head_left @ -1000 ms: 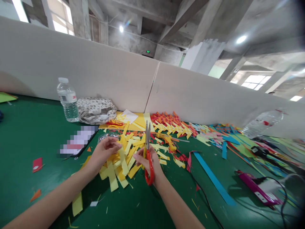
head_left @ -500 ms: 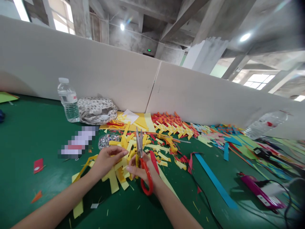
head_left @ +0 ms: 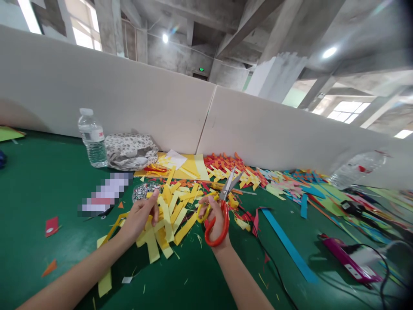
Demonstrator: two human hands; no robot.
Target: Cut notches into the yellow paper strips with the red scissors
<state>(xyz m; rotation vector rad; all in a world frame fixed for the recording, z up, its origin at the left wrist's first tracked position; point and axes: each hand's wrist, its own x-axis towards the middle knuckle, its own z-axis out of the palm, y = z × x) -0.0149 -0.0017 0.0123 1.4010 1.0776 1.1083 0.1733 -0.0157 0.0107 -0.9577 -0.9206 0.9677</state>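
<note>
My right hand (head_left: 217, 217) grips a pair of scissors (head_left: 222, 224) with red and yellow handle loops. The blades point up and away to the right, slightly apart, with no paper between them. My left hand (head_left: 138, 219) is at the left side of a heap of yellow paper strips (head_left: 177, 213). Its thumb points up, apart from the loosely curled fingers, and I see nothing held there. Just beyond the left hand is a clear container of small googly eyes (head_left: 142, 190), partly covered.
A water bottle (head_left: 92, 142) and a patterned cloth bag (head_left: 131, 150) stand by the white partition (head_left: 155, 103). Woven orange and yellow paper pieces (head_left: 227, 165) lie beyond the heap. To the right are a blue strip (head_left: 288, 243), a purple power strip (head_left: 350, 258) and a black cable (head_left: 274, 265).
My right hand has moved right with the scissors, away from the left hand, and the blades now tilt right. My left hand has drawn back slightly left, its thumb lifting from the fingers.
</note>
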